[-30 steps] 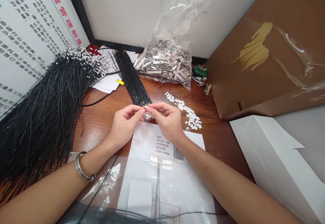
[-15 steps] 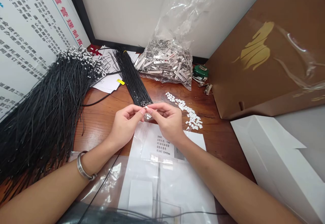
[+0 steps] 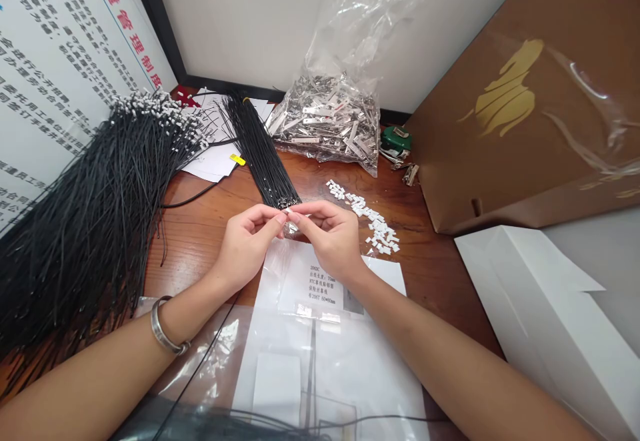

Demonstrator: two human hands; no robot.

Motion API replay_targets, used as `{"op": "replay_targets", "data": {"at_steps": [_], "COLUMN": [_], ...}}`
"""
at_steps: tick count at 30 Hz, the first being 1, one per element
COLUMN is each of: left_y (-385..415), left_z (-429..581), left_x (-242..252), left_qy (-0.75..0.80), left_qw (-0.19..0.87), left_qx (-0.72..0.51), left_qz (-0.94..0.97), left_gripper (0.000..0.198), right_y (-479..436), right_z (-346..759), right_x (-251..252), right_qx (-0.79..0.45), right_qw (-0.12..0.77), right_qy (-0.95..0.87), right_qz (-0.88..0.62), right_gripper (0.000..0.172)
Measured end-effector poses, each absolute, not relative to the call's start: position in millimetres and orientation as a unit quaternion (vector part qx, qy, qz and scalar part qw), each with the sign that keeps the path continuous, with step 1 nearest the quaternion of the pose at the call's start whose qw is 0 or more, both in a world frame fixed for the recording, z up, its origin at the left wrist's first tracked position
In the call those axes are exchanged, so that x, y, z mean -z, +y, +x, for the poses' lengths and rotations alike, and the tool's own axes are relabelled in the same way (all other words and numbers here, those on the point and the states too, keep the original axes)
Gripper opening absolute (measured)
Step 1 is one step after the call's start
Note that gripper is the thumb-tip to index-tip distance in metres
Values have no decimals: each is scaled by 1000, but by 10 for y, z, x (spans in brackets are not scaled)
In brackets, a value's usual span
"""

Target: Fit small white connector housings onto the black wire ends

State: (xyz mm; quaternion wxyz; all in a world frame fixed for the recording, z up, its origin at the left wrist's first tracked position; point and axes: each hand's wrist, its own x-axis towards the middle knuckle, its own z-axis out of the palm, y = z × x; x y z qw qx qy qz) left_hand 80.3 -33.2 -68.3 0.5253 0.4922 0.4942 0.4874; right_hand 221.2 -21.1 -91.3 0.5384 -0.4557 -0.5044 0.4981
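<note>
My left hand [image 3: 253,241] and my right hand [image 3: 333,235] meet fingertip to fingertip above the front end of a bundle of black wires [image 3: 267,161]. Between the tips shows a small white piece [image 3: 288,211], pinched by my right thumb and forefinger. The left thumb and forefinger are also closed in a pinch. From beneath that hand a single black wire [image 3: 213,341] runs down to the lower left; its upper end is hidden by the fingers. Scattered small white pieces [image 3: 370,215] lie just beyond my right hand.
A large heap of black wires with white ends [image 3: 95,207] fills the left side. Behind stand a clear bag of metal clips [image 3: 330,121] and a green tape measure [image 3: 396,138]. A brown box [image 3: 490,127] stands right. Plastic-covered printed sheets [image 3: 325,347] lie under my forearms.
</note>
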Motion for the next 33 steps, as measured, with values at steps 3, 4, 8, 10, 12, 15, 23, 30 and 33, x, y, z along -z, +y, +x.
{"op": "replay_targets", "data": {"at_steps": [3, 4, 8, 10, 12, 15, 23, 30, 33], "left_y": [-335, -335, -335, -333, -332, -331, -328, -328, -328], "left_z": [802, 802, 803, 804, 805, 805, 800, 797, 790], "left_x": [680, 680, 678, 678, 681, 687, 687, 691, 708], "left_qy": [496, 496, 498, 501, 502, 501, 492, 488, 488], "left_qw": [526, 526, 525, 522, 521, 522, 534, 528, 523], "left_qx": [-487, -487, -487, -486, -487, -490, -494, -501, -500], "left_qz": [491, 490, 490, 490, 489, 486, 478, 482, 487], "left_gripper": [17, 17, 16, 15, 15, 14, 13, 13, 13], "right_y": [-211, -211, -205, -202, -201, -206, -206, -196, -193], "right_z": [2218, 2220, 2226, 2225, 2222, 2215, 2207, 2209, 2212], "right_x": [916, 918, 928, 929, 925, 913, 888, 897, 898], "right_qx": [-501, -503, -502, -500, -502, -516, -559, -553, -549], "right_qw": [533, 532, 533, 532, 530, 532, 544, 553, 556], "right_qy": [-509, -511, -515, -516, -513, -501, -468, -472, -478], "right_qz": [-453, -451, -445, -448, -451, -447, -415, -407, -402], "right_gripper": [19, 20, 18, 18, 18, 18, 16, 14, 14]}}
